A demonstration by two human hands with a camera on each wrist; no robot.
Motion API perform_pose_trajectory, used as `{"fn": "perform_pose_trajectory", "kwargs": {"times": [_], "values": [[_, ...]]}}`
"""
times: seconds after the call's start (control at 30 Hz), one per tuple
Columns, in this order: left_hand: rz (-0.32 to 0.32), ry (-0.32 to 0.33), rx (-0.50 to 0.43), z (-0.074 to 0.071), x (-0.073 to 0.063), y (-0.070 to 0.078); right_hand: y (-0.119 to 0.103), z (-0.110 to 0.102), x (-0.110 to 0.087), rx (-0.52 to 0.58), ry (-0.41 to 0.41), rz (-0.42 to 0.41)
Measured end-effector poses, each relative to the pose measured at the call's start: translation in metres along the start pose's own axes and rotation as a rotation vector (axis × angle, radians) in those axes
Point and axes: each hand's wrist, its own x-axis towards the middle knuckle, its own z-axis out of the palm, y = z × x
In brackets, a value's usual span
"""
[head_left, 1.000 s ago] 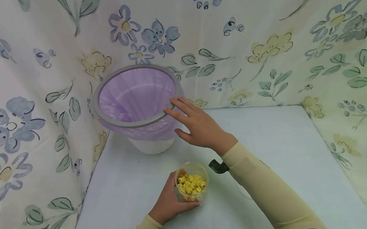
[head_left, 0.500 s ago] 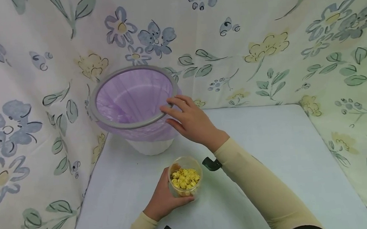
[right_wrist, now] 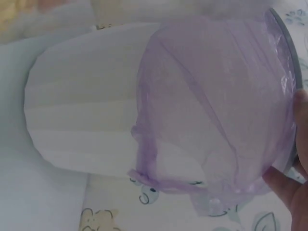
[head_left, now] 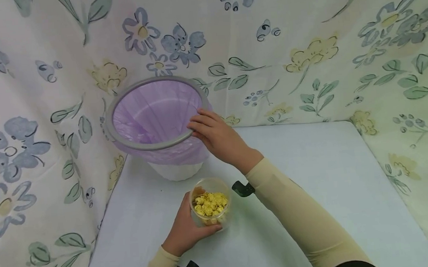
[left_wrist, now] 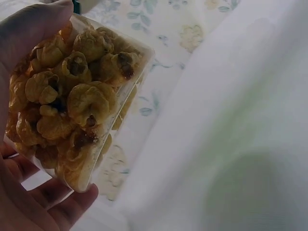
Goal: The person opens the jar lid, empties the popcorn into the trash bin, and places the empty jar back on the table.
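Note:
My left hand [head_left: 184,232] holds a clear plastic cup [head_left: 221,188] of yellow popcorn [head_left: 211,205] above the table, in front of the bin. Fingers and thumb wrap round the cup, and in the left wrist view the popcorn [left_wrist: 91,103] shows through its clear wall. A white trash can [head_left: 177,170] stands at the back left, lined with a purple bag [head_left: 155,108] under a grey rim ring [head_left: 151,147]. My right hand [head_left: 224,141] grips that rim at its right side. In the right wrist view the thumb [right_wrist: 284,185] lies against the bag outside.
A white-covered table [head_left: 315,176] lies under everything, its surface stretching to the right of the bin. Floral cloth [head_left: 269,74] hangs behind and at both sides, close to the bin's back and left.
My left hand has moved the cup slightly left and toward the bin. The right hand's fingers, more spread before, have closed on the bin's rim.

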Motion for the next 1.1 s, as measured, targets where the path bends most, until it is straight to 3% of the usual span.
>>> {"fn": "perform_pose_trajectory", "kwargs": {"times": [0.33,0.53,0.77,0.93,1.1], "values": [[0.133,0.074,0.069,-0.025,0.004,0.034,0.002,-0.001,0.001,0.026,0.016,0.012],[0.208,0.087,0.053,-0.045,0.002,0.057,0.004,0.001,0.001,0.018,0.009,0.028],[0.242,0.169,0.051,-0.071,0.005,0.096,0.002,0.001,0.003,0.02,-0.006,0.042],[0.275,0.233,0.087,-0.088,0.015,0.126,0.003,0.0,0.002,0.017,-0.015,0.07],[0.264,0.319,0.104,-0.103,0.027,0.144,0.002,0.0,0.001,0.03,-0.024,0.078]]}}
